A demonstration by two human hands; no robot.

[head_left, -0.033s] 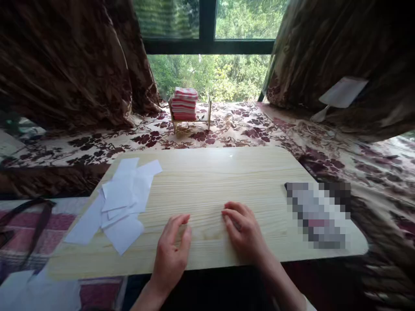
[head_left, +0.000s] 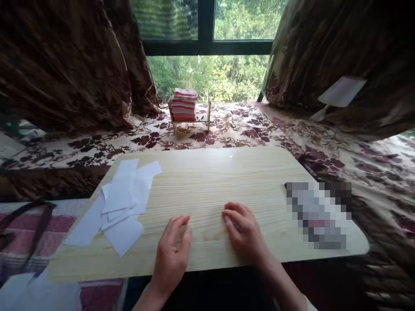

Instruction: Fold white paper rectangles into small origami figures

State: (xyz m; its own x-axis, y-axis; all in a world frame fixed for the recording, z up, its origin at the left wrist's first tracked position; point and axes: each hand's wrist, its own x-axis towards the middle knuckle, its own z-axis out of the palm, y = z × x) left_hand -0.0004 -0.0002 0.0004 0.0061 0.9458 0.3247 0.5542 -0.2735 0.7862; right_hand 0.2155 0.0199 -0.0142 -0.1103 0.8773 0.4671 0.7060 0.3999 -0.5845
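My left hand point(head_left: 172, 255) rests on its side at the near edge of the pale wooden table point(head_left: 207, 181), its thumb and fingers apart and nothing between them. Across a gap of bare wood, my right hand point(head_left: 244, 229) lies with loosely curved fingers and also holds nothing. Several loose sheets of white paper point(head_left: 119, 196) overlap in a messy pile on the table's left side, nearest to my left hand but not touched by it. To the right of my right hand lies a flat, dark-edged object point(head_left: 316, 220), blurred into blocks, so its kind is hidden.
Behind the table, a small wooden rack point(head_left: 191, 121) with folded red-and-white striped cloths point(head_left: 183, 105) stands on a flowered cover point(head_left: 240, 125) by the window. A white lamp point(head_left: 343, 92) is at right. More white paper point(head_left: 42, 291) and a dark strap point(head_left: 40, 224) lie at lower left.
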